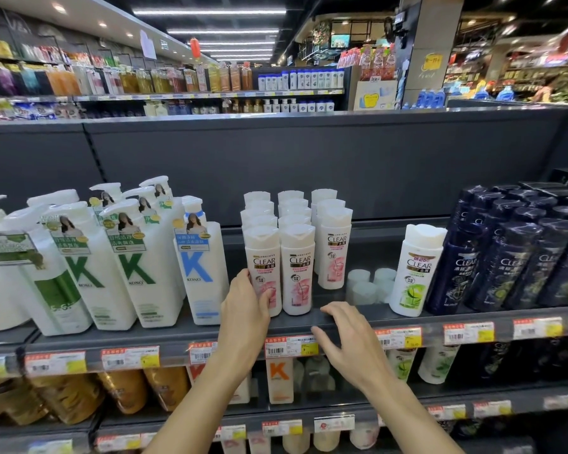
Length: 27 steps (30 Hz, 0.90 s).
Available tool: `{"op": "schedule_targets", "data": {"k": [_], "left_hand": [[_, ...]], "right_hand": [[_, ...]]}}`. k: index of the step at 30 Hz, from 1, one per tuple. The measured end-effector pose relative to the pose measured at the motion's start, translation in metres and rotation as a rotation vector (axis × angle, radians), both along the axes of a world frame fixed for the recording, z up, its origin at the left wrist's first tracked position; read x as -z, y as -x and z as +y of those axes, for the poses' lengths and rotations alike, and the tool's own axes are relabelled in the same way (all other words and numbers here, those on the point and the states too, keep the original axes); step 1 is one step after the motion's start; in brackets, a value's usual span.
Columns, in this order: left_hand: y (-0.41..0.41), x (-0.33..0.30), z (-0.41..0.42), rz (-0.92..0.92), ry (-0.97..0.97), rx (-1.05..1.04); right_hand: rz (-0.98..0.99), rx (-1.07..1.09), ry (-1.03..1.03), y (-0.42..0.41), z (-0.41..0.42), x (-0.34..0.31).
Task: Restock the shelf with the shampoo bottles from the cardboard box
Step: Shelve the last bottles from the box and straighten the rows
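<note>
The left hand was wrapped around the lower part of the front-left pink-label Clear bottle, thumb across its label, the bottle standing upright on the grey shelf. Just beside that bottle stood two more rows of the same pink bottles. The right hand hovered over the shelf edge near that bottle, its fingers spread and holding nothing. Farther along from it stood a green-label Clear bottle and dark blue bottles.
</note>
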<state>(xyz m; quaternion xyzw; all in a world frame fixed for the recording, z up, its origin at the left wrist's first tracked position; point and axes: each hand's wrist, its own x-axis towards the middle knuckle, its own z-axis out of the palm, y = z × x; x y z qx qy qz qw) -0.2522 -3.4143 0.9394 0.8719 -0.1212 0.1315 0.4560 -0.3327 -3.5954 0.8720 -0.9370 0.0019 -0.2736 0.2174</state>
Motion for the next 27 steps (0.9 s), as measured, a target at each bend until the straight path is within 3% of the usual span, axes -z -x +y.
{"op": "schedule_targets", "data": {"k": [20,24,27], "left_hand": [[0.002,-0.004,-0.005,0.023,-0.002,-0.031],[0.006,-0.003,-0.003,0.028,-0.045,-0.031],[0.015,-0.001,0.000,0.031,-0.122,-0.032]], "right_hand": [[0.023,0.001,0.136,0.001,-0.003,0.007],[0.073,-0.046,0.017,0.003,-0.003,-0.014],[-0.036,-0.040,-0.188,-0.002,-0.001,-0.056]]}}
